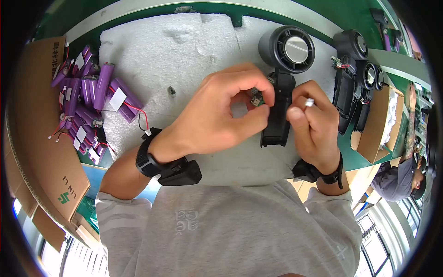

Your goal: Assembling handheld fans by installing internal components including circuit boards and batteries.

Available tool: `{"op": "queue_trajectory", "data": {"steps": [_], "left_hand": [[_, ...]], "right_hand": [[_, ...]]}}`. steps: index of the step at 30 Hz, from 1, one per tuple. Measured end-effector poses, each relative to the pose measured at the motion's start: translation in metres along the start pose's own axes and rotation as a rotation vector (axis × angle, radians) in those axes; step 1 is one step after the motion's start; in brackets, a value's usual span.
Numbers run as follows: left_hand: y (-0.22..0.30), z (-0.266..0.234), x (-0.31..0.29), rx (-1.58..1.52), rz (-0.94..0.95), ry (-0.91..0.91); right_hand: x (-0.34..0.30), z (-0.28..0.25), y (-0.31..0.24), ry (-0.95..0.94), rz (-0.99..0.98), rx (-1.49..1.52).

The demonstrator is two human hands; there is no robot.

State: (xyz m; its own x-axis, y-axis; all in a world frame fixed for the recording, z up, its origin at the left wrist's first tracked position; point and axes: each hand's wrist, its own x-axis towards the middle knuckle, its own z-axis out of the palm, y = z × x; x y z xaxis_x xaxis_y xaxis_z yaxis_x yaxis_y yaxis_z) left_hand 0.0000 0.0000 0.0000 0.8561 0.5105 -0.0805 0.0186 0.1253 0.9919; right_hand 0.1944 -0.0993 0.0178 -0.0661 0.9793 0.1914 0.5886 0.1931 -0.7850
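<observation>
A black handheld fan [295, 50] lies on the foam board with its handle [278, 122] toward me, the handle's long housing uncovered. My left hand [226, 108] is closed at the handle's left side. Its thumb and index finger pinch around a small green circuit board [256, 98], partly hidden by the fingers. On the handle's other side, my right hand [316, 120] is curled, its thumb near the handle's edge. From its fingers sticks a small white connector [309, 102]; any wire behind it is hidden.
Purple battery cells [105, 85] with red and black wires are heaped at left on the white foam board [152, 51], beside a cardboard box [46, 124]. More black fans [351, 45] and a small carton [376, 127] stand at right. Another person [399, 180] sits beyond.
</observation>
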Motion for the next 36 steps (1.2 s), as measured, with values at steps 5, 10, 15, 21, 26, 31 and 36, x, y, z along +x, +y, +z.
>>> {"op": "queue_trajectory", "data": {"steps": [5,10,15,21,26,31,36], "left_hand": [[0.000,0.004,0.001,0.261,0.239,0.078],[-0.001,0.003,0.000,0.300,0.298,0.077],[-0.006,0.006,0.001,0.079,0.170,0.115],[-0.002,0.009,-0.001,-0.078,0.080,0.147],[0.003,0.006,0.000,-0.214,0.059,0.148],[0.004,0.005,0.000,-0.206,0.052,0.129],[0.006,0.004,0.001,-0.221,0.064,0.120]], "right_hand": [[0.005,0.006,-0.009,-0.045,-0.061,-0.264],[0.005,0.005,-0.006,-0.046,-0.101,-0.251],[0.008,0.006,0.003,0.160,-0.168,-0.096],[0.003,0.004,0.004,0.098,-0.039,0.018],[0.004,0.004,0.004,0.053,0.009,0.079],[0.005,0.001,0.004,0.039,0.062,0.060],[0.005,-0.002,0.008,0.050,0.066,0.082]]}}
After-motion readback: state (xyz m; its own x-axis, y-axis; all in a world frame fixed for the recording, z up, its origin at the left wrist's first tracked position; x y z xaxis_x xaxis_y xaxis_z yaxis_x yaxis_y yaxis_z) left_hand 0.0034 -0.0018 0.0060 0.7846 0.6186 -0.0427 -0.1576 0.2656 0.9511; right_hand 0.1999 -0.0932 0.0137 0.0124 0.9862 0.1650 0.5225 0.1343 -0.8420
